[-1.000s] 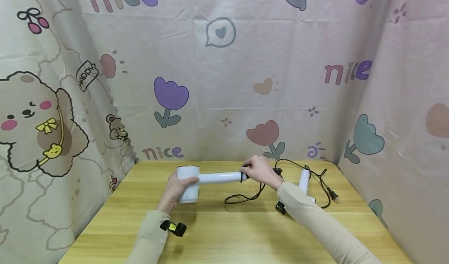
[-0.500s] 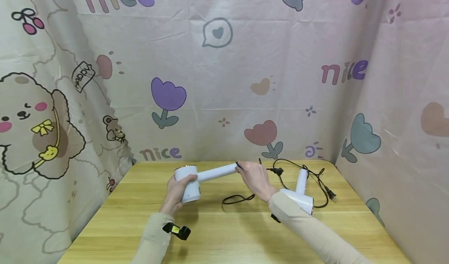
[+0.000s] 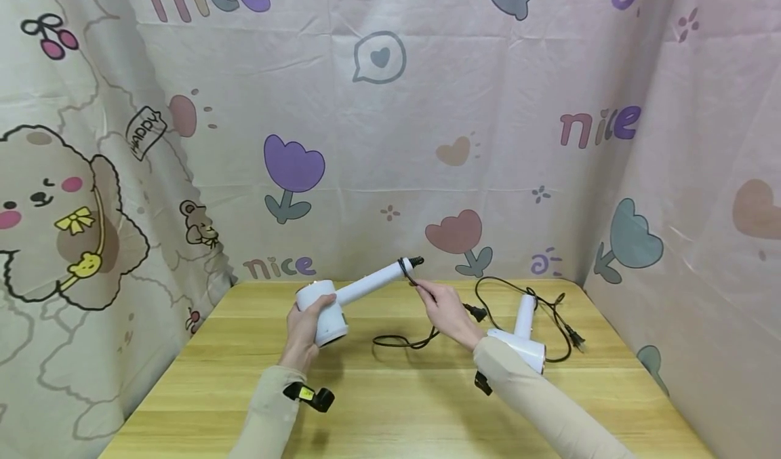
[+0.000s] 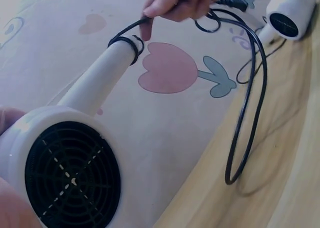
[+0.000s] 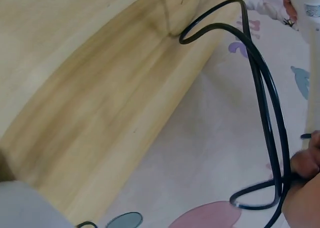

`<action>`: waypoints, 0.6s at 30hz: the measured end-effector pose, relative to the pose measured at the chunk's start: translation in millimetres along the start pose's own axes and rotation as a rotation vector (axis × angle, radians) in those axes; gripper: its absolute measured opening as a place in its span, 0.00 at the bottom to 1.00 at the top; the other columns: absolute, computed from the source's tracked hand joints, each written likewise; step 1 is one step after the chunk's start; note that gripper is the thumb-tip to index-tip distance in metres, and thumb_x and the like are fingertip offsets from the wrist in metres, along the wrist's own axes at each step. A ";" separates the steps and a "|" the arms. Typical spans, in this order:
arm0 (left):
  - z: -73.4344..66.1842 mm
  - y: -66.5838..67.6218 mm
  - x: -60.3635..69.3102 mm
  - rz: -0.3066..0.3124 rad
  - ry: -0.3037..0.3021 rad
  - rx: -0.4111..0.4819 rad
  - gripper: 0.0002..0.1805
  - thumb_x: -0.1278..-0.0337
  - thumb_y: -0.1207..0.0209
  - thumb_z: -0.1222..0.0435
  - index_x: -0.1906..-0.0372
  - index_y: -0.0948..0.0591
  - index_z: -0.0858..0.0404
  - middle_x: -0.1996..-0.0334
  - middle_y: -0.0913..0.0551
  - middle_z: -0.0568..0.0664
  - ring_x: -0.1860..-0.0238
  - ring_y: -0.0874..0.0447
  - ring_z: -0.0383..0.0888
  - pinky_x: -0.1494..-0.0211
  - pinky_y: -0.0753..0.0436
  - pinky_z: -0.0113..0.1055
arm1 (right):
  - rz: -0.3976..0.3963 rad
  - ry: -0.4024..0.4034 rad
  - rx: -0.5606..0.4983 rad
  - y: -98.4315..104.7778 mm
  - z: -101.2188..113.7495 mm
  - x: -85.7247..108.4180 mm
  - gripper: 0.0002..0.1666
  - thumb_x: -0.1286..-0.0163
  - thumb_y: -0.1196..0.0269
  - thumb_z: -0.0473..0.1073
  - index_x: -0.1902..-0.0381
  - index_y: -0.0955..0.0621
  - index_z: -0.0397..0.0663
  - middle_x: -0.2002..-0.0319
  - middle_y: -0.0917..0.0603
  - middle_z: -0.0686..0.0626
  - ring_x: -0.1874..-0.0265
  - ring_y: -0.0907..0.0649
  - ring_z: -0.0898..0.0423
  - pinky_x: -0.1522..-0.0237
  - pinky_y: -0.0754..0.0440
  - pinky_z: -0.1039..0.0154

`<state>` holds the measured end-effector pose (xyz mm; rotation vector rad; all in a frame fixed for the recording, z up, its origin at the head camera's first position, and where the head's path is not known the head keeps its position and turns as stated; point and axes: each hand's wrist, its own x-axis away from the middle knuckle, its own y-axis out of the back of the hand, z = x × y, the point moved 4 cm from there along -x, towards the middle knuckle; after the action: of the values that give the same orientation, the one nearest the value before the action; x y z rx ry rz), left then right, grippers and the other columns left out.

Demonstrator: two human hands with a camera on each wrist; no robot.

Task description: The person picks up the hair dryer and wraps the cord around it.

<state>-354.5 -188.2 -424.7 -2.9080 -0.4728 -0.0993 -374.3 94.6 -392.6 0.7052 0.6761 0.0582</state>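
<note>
My left hand (image 3: 303, 328) grips the barrel of a white hair dryer (image 3: 321, 313), holding it above the table with its handle slanting up to the right. In the left wrist view the dryer's round black grille (image 4: 73, 175) faces the camera. Black power cord (image 4: 131, 41) is looped round the handle's end. With thumb and fingers, my right hand (image 3: 448, 313) pinches the cord just beside that end. A slack loop of cord (image 5: 265, 88) hangs below the right hand, and its plug (image 3: 474, 312) shows just past the hand.
A second white hair dryer (image 3: 520, 346) lies on the wooden table (image 3: 390, 405) at the right, partly behind the right sleeve. Its black cord and plug (image 3: 575, 337) spread beside it. A printed curtain (image 3: 366, 140) surrounds the table's back and sides.
The dryer's handle has tilted upward in the left hand. My right hand has gone round the handle's end and come down in front, drawing the cord round it.
</note>
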 end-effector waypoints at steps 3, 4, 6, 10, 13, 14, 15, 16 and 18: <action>-2.0 -0.2 -0.3 -0.004 0.005 0.038 0.42 0.48 0.31 0.57 0.31 0.39 0.62 0.49 0.26 0.54 0.62 0.18 0.42 0.58 0.15 0.40 | 0.048 -0.016 -0.063 0.8 -4.5 2.2 0.18 0.23 0.49 0.41 0.42 0.19 0.45 0.82 0.28 0.54 0.88 0.36 0.66 0.83 0.33 0.68; -2.5 -0.1 -0.5 -0.003 0.007 0.051 0.42 0.48 0.31 0.58 0.31 0.39 0.61 0.49 0.25 0.53 0.63 0.18 0.41 0.58 0.15 0.40 | 0.069 -0.025 -0.084 0.9 -6.3 2.9 0.18 0.22 0.49 0.42 0.42 0.19 0.45 0.82 0.27 0.54 0.88 0.36 0.65 0.82 0.33 0.68; -3.5 0.3 -0.9 0.002 0.012 0.077 0.42 0.48 0.32 0.58 0.31 0.40 0.62 0.51 0.25 0.52 0.64 0.18 0.41 0.58 0.15 0.40 | 0.116 -0.048 -0.126 0.8 -11.6 4.0 0.18 0.22 0.50 0.43 0.43 0.19 0.47 0.80 0.26 0.54 0.86 0.35 0.65 0.82 0.33 0.68; -4.9 2.0 -2.4 0.020 0.024 0.110 0.39 0.46 0.33 0.58 0.33 0.40 0.62 0.56 0.23 0.48 0.64 0.17 0.40 0.58 0.14 0.40 | 0.223 -0.114 -0.200 1.7 -25.5 4.6 0.17 0.21 0.52 0.48 0.50 0.17 0.53 0.78 0.23 0.52 0.84 0.34 0.63 0.81 0.33 0.69; -5.5 3.4 -3.2 0.029 0.031 0.107 0.38 0.45 0.33 0.58 0.34 0.39 0.63 0.59 0.22 0.46 0.64 0.17 0.40 0.58 0.15 0.38 | 0.301 -0.164 -0.241 4.0 -35.7 4.2 0.18 0.21 0.53 0.52 0.59 0.17 0.55 0.78 0.25 0.52 0.82 0.32 0.61 0.79 0.32 0.69; -5.6 3.4 -3.1 0.033 0.035 0.109 0.38 0.45 0.34 0.57 0.34 0.39 0.63 0.59 0.22 0.46 0.64 0.17 0.40 0.57 0.15 0.38 | 0.327 -0.179 -0.254 4.9 -38.3 4.2 0.19 0.21 0.53 0.53 0.61 0.17 0.54 0.78 0.26 0.52 0.82 0.32 0.61 0.78 0.32 0.69; -5.3 3.3 -3.1 0.036 0.041 0.107 0.38 0.45 0.34 0.57 0.34 0.39 0.63 0.59 0.22 0.46 0.64 0.17 0.40 0.57 0.15 0.38 | 0.354 -0.188 -0.264 5.9 -40.2 3.9 0.20 0.20 0.54 0.54 0.62 0.18 0.54 0.78 0.27 0.52 0.82 0.33 0.60 0.78 0.33 0.68; -4.9 3.0 -3.1 0.040 0.047 0.110 0.38 0.45 0.34 0.57 0.34 0.39 0.63 0.60 0.21 0.46 0.64 0.17 0.40 0.57 0.15 0.38 | 0.379 -0.194 -0.271 6.5 -41.6 3.3 0.21 0.20 0.55 0.54 0.61 0.18 0.54 0.78 0.28 0.52 0.81 0.34 0.60 0.77 0.33 0.68; -3.9 2.3 -3.0 0.052 0.057 0.111 0.37 0.44 0.35 0.56 0.34 0.38 0.63 0.60 0.21 0.45 0.64 0.17 0.40 0.57 0.16 0.38 | 0.425 -0.187 -0.295 7.5 -42.8 1.3 0.22 0.20 0.57 0.54 0.59 0.19 0.50 0.77 0.29 0.52 0.79 0.33 0.60 0.73 0.32 0.67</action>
<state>-356.8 -192.0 -421.5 -2.7981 -0.3801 -0.1431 -397.3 125.5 -412.6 0.5505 0.3197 0.4687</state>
